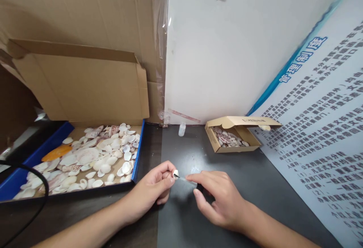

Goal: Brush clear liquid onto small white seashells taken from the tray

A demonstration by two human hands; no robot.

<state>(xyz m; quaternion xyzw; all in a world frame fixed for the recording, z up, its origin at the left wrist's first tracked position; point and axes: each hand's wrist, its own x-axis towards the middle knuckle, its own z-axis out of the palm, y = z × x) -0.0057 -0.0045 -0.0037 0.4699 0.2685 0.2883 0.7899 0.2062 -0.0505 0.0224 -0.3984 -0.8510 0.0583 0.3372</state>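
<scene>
Between the thumb and index finger of my left hand (155,183) is a small white seashell (176,174). My right hand (219,199) grips a thin brush applicator (187,180) by its black cap-like handle (200,187). The dark tip of the brush reaches the shell; whether it presses on the surface is too small to tell. Beyond both hands, a small whitish bottle (182,129) stands upright near the white board, its top apparently uncapped.
At left, an open blue-edged cardboard box (138,146) holds many shells and an orange one (56,152). A smaller cardboard box (238,149) with shells stands back right. A black cable (45,187) curves at far left. A printed poster (317,127) leans along the right.
</scene>
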